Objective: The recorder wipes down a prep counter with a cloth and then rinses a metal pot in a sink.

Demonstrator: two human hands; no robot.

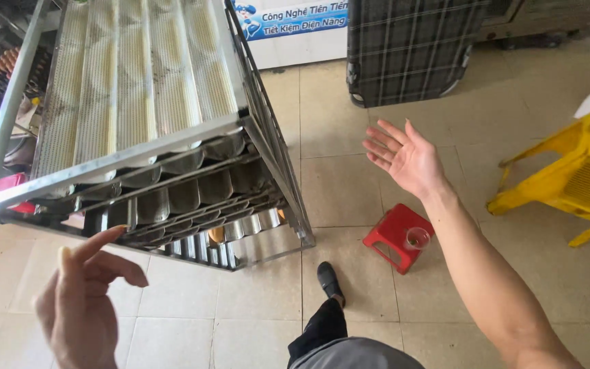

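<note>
Left hand (80, 307) at seven o'clock, fingers loosely spread, index nearing the metal rack (172, 171) of corrugated trays (138, 75) at ten o'clock. Right hand (408, 157) open, empty. Risk: sharp tray edges cut the fingertip; rack may roll.

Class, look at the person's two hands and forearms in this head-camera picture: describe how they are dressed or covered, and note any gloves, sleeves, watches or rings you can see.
Both hands are bare. The left hand shows no glove and no visible ring; its wrist is cut off by the frame edge. The right hand is also ungloved, and its forearm is uncovered down to the frame edge: no sleeve, watch or band in view.
</note>
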